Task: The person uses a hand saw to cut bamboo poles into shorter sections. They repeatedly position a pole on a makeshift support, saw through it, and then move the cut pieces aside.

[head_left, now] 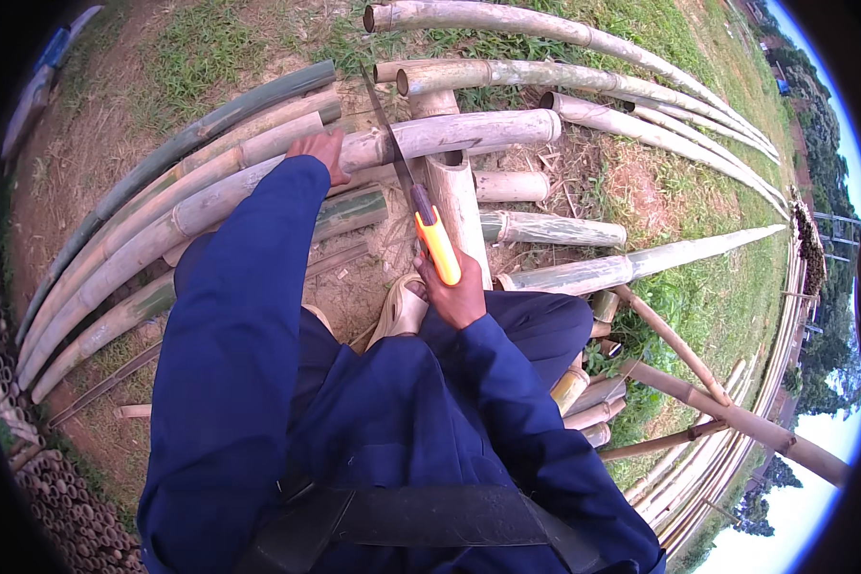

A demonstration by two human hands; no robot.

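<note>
A: What is the right hand doing?
B: The right hand [459, 290] is wrapped round the yellow-orange handle of a hand saw [437, 247], a little right of the middle and in front of the body.

A: And the blade?
B: It slants far and left, crossing the pale bamboo pole [474, 132], with its tip beyond the pole's far side. I cannot tell how deep the teeth sit.

A: Where is the left hand?
B: The left hand [320, 155] grasps the same pole just left of the blade, curled over the top with the thumb towards the near side.

A: How does the pole lie?
B: From a cut end on the right it runs across a thick bamboo support [459, 206] and away to the near left. A green pole [201, 129] lies on its far side at the left.

A: Anything else close by?
B: A short bamboo length [512, 187] is just right of the support, and a sandalled foot [405, 308] is to the left of the right hand.
</note>
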